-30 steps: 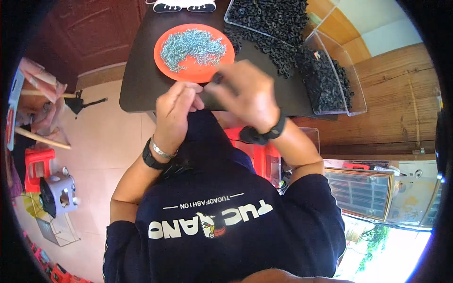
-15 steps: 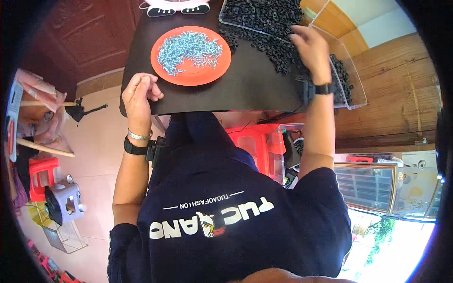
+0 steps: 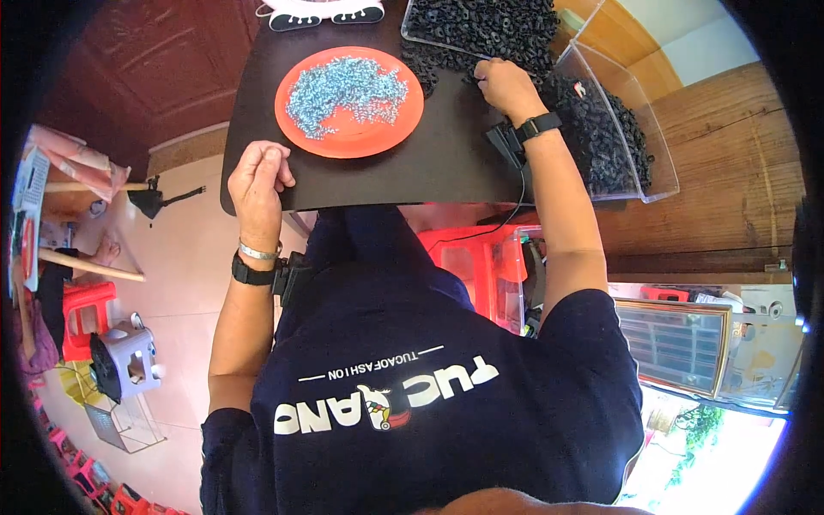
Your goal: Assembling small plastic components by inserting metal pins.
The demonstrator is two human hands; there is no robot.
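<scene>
My left hand rests at the near left of the dark table, its fingers curled with the thumb pressed against them. Whatever it may hold is hidden. Beside it lies a round orange plate spread with many small silvery metal pieces. My right hand is bent over the loose small black parts near the front of a clear bin, fingertips pinched together. I cannot make out what is between them. More black parts lie around and beneath that hand.
A clear plastic bin full of black ring-like parts stands at the back. Another clear bin with black parts sits at the right edge of the table. A pink item with shoe shapes stands at the far edge. Below are red stools.
My right hand has moved left from the right-hand bin to the loose parts in front of the back bin, its fingers drawing together. My left hand stays nearly in place.
</scene>
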